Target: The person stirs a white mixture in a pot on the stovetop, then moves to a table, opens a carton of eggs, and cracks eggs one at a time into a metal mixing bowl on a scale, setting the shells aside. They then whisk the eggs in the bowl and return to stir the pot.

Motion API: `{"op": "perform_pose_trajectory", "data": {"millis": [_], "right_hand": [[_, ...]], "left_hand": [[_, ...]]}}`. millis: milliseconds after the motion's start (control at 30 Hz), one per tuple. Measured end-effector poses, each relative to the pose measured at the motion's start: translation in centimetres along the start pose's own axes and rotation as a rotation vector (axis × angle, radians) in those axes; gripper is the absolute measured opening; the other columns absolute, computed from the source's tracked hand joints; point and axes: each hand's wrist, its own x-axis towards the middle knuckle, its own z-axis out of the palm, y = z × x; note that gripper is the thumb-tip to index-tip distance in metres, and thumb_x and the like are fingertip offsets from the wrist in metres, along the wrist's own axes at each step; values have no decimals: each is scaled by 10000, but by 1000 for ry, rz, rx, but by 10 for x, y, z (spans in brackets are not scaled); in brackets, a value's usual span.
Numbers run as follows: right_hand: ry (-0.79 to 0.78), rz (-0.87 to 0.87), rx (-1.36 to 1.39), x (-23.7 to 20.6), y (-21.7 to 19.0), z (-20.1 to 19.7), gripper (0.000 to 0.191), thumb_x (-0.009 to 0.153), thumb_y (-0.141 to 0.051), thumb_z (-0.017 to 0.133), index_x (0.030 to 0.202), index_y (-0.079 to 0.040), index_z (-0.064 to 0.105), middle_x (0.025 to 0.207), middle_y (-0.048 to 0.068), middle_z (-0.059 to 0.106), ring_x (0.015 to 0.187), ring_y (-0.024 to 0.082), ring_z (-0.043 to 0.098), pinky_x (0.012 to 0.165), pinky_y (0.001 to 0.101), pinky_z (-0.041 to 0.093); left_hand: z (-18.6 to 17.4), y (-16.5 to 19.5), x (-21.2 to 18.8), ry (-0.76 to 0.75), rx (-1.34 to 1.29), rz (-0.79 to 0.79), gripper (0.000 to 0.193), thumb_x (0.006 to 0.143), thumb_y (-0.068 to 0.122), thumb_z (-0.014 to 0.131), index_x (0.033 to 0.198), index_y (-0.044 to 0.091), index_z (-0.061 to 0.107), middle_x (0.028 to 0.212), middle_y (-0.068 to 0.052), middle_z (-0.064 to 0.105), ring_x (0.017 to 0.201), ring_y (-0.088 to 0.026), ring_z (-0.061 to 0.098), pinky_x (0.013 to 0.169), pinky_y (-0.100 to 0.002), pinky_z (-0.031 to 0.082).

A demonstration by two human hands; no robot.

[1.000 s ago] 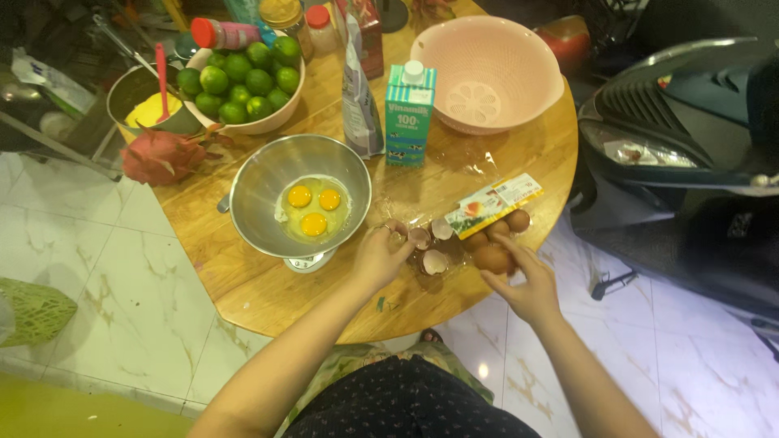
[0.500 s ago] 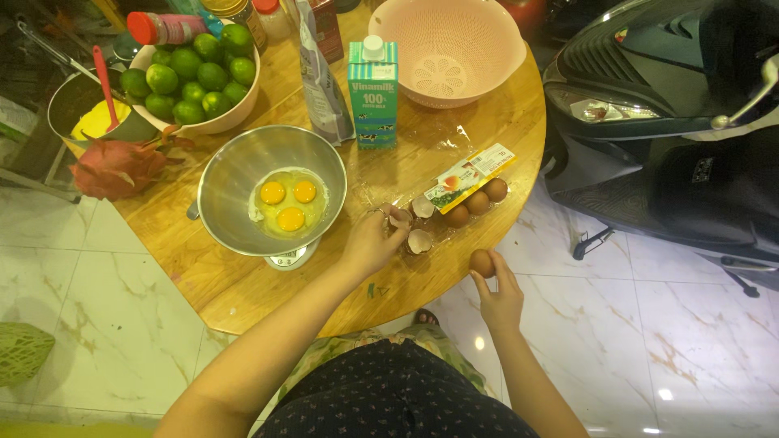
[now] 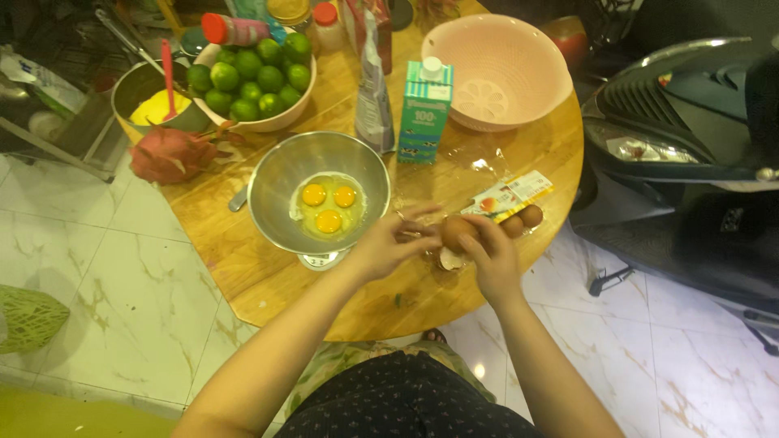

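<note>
Brown egg: gripped by right hand, fingers curled round it; left hand alongside, fingers spread. Both are held near table edge, beside steel bowl.

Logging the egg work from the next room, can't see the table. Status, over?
Right hand grips a brown egg; left hand touches it. Metal bowl holds three yolks. Empty shells lie under the hands.

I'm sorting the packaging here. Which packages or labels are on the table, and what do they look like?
Teal-and-white carton with white cap: upright behind the steel bowl.
Silvery foil pouch: upright, left of the carton.
Flat egg pack with yellow-red-white label: right edge, beside the right hand.
</note>
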Motion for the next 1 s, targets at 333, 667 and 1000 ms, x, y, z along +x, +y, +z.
{"op": "perform_pose_trajectory", "data": {"millis": [333, 667, 1000], "right_hand": [[-500, 57, -35, 125, -52, 164, 483, 897, -171, 717, 1347, -19, 628, 1032, 119, 772, 796, 140, 713, 724, 278, 579], [-423, -98, -438, 151, -35, 237, 456, 783, -267, 753, 1203, -90, 744, 976, 166, 792, 859, 243, 799, 800, 332, 618], [-484, 26, -310, 148, -33, 226, 471, 779, -204, 777, 1241, -127, 726, 1079, 102, 797, 905, 183, 794, 792, 304, 624]], "left_hand": [[-140, 18, -38, 479, -312, -20, 482, 897, 78, 739, 1352, -36, 629, 1211, -152, 725, 1005, -187, 739, 887, -315, 615], [-186, -10, -35, 600, -373, -69, 478, 877, 62, 750, 1316, -55, 599, 1197, -191, 729, 965, -230, 759, 823, -302, 647], [-198, -3, -34, 514, 257, -125, 517, 778, 236, 862, 1202, -5, 691, 1048, -126, 785, 833, -199, 752, 731, -310, 604]]}}
